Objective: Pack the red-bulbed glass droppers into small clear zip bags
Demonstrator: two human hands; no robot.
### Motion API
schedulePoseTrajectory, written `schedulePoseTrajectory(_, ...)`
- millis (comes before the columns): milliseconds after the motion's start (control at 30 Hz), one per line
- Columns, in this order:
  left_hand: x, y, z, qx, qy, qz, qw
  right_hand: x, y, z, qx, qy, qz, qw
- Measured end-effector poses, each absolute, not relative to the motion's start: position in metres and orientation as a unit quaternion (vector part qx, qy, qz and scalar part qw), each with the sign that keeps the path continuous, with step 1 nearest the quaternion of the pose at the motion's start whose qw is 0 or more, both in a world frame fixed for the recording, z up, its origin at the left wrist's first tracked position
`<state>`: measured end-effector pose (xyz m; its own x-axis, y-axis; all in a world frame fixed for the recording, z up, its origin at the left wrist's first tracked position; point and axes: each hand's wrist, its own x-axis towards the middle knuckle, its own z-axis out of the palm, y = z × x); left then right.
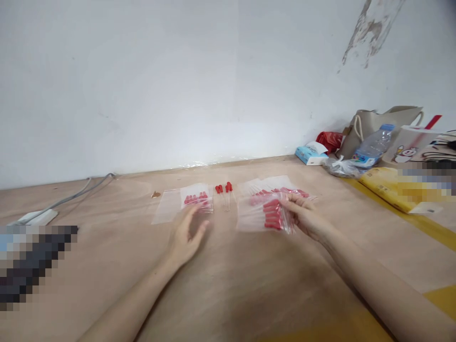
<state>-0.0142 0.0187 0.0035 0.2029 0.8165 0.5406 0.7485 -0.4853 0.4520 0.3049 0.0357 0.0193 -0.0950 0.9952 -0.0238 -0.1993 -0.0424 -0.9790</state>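
My left hand (185, 236) hovers open over the wooden table (228, 285), its fingers apart just below a clear plastic bag (181, 202) holding several red-capped droppers. My right hand (303, 216) pinches the edge of another clear bag of red-capped droppers (265, 216), which lies on a spread of similar filled bags (274, 190). Between the two bags lie three loose red-capped droppers (224, 192) on the bare wood.
A grey cable (81, 187) and white adapter (35, 217) lie at the left. At the back right stand a tissue pack (309, 154), a red bag (329, 140), a water bottle (374, 145), a beige tote (377, 121) and a yellow package (388, 187). A white wall rises behind.
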Motion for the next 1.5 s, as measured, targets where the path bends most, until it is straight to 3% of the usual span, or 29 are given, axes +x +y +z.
schedulePoseTrajectory(100, -0.048, 0.046, 0.003, 0.68, 0.635, 0.363, -0.035, 0.305, 0.056, 0.028, -0.457, -0.422, 0.505, 0.598)
schedulePoseTrajectory(200, -0.079, 0.065, -0.005, 0.637, 0.697, 0.328, -0.023, 0.289, 0.08, 0.026, -0.48, -0.386, 0.469, 0.633)
schedulePoseTrajectory(500, -0.089, 0.072, -0.024, 0.631, 0.729, 0.264, 0.015, 0.249, 0.092, -0.024, -0.565, -0.429, 0.403, 0.579)
schedulePoseTrajectory(767, -0.099, 0.069, -0.01, 0.531, 0.749, 0.396, -0.004, 0.257, 0.077, -0.022, -0.619, -0.503, 0.152, 0.584)
schedulePoseTrajectory(1033, -0.053, 0.035, 0.039, 0.616, 0.6, 0.511, -0.017, 0.256, 0.074, -0.018, -0.623, -0.538, 0.143, 0.55)
schedulePoseTrajectory(1167, -0.018, 0.015, 0.029, 0.847, 0.434, 0.291, 0.098, 0.258, 0.069, -0.013, -0.659, -0.577, 0.097, 0.472)
schedulePoseTrajectory(1267, -0.005, 0.007, 0.015, 0.919, 0.347, 0.136, 0.128, 0.257, 0.065, -0.006, -0.668, -0.624, 0.028, 0.405)
schedulePoseTrajectory(1367, -0.003, 0.003, 0.007, 0.92, 0.353, 0.123, 0.12, 0.25, 0.067, 0.004, -0.669, -0.671, -0.003, 0.319)
schedulePoseTrajectory(1500, -0.001, 0.0, 0.004, 0.924, 0.349, 0.101, 0.122, 0.227, 0.086, 0.019, -0.634, -0.731, 0.047, 0.249)
